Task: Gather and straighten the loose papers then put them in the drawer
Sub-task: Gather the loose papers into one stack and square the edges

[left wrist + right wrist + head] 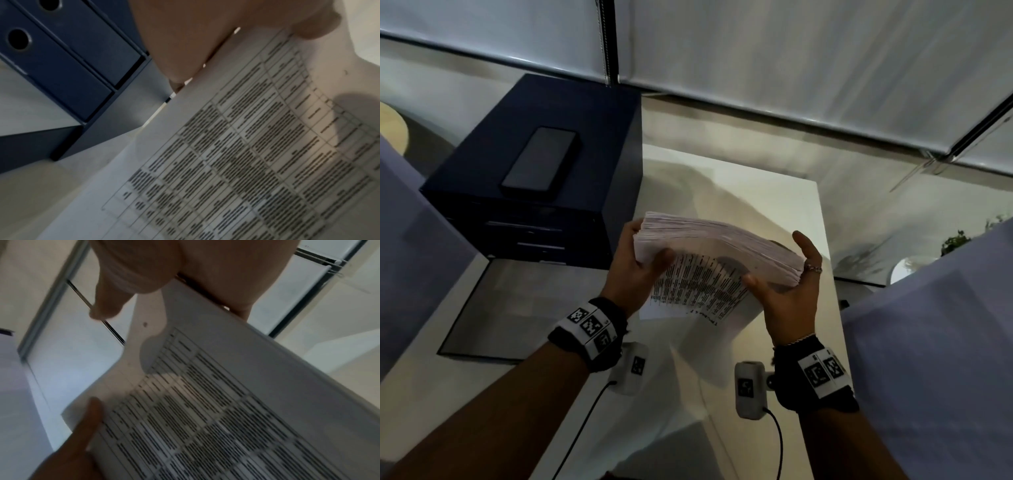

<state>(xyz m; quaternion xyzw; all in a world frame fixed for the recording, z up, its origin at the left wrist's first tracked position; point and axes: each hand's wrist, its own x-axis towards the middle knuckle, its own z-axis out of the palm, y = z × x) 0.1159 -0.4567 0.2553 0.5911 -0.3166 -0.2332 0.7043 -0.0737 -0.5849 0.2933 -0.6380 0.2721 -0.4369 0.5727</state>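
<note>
A thick stack of printed papers (709, 260) stands on edge, tilted, above the white table (774, 192), its front sheet a printed table of text (246, 154). My left hand (640, 260) grips the stack's left end, thumb on the front sheet. At the right end my right hand (787, 287) holds the stack, thumb in front and fingers behind. The same sheet (205, 410) fills the right wrist view. The dark blue drawer unit (534, 192) sits at the left; two shut drawers with round finger holes (61, 68) show in the left wrist view.
A black phone (541, 161) lies on top of the drawer unit. A dark-framed panel (500, 308) lies flat in front of the unit. Window blinds (791, 68) run along the back. A small plant (959, 240) stands at the right.
</note>
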